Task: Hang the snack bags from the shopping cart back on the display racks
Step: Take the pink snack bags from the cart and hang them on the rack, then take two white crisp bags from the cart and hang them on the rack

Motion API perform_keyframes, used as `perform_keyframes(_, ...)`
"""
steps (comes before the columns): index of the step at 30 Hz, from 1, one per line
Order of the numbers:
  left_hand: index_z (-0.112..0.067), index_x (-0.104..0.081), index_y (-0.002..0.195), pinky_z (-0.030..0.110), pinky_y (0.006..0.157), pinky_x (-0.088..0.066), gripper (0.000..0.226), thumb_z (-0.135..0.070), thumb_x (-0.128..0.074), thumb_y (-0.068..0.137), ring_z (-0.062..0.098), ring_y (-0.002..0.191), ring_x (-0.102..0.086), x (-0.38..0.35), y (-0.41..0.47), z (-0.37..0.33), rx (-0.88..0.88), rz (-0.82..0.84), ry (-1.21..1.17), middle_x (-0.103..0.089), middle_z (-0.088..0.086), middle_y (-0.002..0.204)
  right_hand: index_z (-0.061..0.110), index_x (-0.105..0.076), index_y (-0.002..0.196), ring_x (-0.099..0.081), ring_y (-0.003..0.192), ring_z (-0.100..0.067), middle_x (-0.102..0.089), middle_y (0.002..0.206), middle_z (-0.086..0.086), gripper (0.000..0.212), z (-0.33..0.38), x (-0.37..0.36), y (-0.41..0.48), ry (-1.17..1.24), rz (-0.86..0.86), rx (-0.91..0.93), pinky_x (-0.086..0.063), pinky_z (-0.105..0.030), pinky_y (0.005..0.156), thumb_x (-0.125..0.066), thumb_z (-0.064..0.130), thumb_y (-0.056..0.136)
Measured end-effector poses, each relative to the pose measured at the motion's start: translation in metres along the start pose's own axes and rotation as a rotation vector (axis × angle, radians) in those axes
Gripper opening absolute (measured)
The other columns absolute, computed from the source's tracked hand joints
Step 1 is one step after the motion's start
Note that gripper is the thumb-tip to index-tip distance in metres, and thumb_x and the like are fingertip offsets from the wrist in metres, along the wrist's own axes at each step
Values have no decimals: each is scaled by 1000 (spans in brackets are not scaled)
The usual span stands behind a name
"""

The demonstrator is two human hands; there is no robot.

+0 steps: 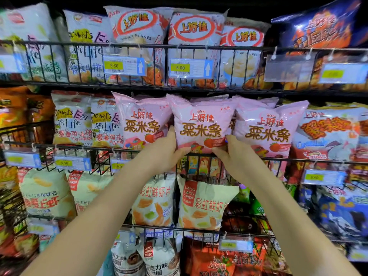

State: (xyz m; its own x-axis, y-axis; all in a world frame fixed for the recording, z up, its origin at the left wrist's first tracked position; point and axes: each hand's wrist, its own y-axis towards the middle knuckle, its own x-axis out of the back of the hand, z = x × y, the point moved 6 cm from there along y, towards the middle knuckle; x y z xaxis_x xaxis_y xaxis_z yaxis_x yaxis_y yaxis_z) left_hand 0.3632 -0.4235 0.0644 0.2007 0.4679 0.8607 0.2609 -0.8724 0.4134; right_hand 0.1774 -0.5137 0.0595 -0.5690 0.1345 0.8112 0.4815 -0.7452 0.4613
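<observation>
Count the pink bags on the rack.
3, in a row on the middle rack: left bag, middle bag held by the left hand and right hand, right bag. Others may hide behind.

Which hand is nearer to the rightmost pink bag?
Right. The right hand grips the middle pink bag beside the rightmost pink bag; the left hand grips its opposite edge.

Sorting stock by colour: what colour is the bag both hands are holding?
The bag is pink with brown lettering; head view shows it best.
</observation>
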Motion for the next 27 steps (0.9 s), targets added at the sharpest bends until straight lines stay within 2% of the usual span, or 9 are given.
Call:
perform_keyframes(3, -21, -33, 146, 42, 82, -54, 66, -58, -57, 96, 31, 117, -63, 9, -20, -14, -8, -79, 98, -61, 5, 134, 15, -47, 140, -63, 111, -27, -63, 127, -6, 49, -3, 11, -12, -23, -35, 56, -54, -38, 85, -58, 43, 102)
perform_keyframes(6, -22, -36, 146, 41, 82, -50, 65, -58, -56, 96, 27, 128, -53, 24, -41, -31, -21, -168, 250, -51, 2, 139, 23, -35, 154, -52, 131, -24, -48, 151, -1, 65, 0, 27, -33, -89, -59, 125, -48, -36, 94, -58, 49, 100)
perform_keyframes(8, -22, -31, 155, 42, 94, -47, 73, -56, -58, 96, 26, 139, -42, 27, -50, -44, -83, -207, 298, -42, 2, 149, 28, -30, 158, -45, 140, -24, -38, 159, 1, 70, 3, 39, -47, -196, -108, 191, -47, -38, 103, -57, 53, 99)
perform_keyframes(10, -24, -31, 157, 43, 110, -39, 78, -56, -61, 93, 27, 146, -31, 23, -56, -60, -179, -210, 305, -36, 6, 156, 29, -32, 159, -35, 148, -28, -33, 163, -3, 71, 0, 45, -60, -313, -137, 216, -37, -43, 115, -60, 52, 97)
perform_keyframes(11, -26, -31, 158, 44, 114, -36, 79, -57, -62, 93, 28, 149, -27, 19, -58, -66, -214, -207, 314, -32, 7, 160, 29, -38, 157, -34, 149, -31, -35, 163, -6, 70, -3, 47, -67, -360, -157, 219, -34, -47, 118, -65, 50, 95)
perform_keyframes(14, -28, -35, 158, 48, 118, -32, 81, -55, -68, 89, 31, 152, -24, -3, -62, -82, -305, -192, 346, -31, 8, 162, 21, -59, 143, -47, 139, -39, -50, 151, -16, 67, -15, 49, -91, -417, -251, 242, -39, -54, 113, -79, 44, 83)
perform_keyframes(16, -27, -41, 155, 52, 118, -33, 82, -52, -75, 85, 35, 150, -30, -22, -66, -92, -359, -147, 324, -36, 10, 161, 21, -60, 141, -47, 138, -40, -51, 150, -16, 66, -27, 47, -111, -419, -264, 206, -39, -57, 113, -80, 43, 82)
perform_keyframes(20, -21, -62, 139, 57, 102, -48, 82, -46, -91, 67, 42, 134, -53, -71, -84, -118, -497, -134, 223, -57, 16, 144, 20, -59, 142, -48, 136, -42, -51, 148, -19, 71, -62, 39, -166, -433, -259, 34, -42, -63, 109, -84, 41, 79)
perform_keyframes(27, -21, -56, 145, 55, 113, -38, 80, -45, -87, 75, 40, 144, -38, -161, -128, -220, -720, 98, 34, -45, 17, 153, 24, -55, 144, -48, 137, -39, -48, 152, -14, 68, -142, 63, -300, -508, -163, -378, -40, -59, 112, -80, 45, 84)
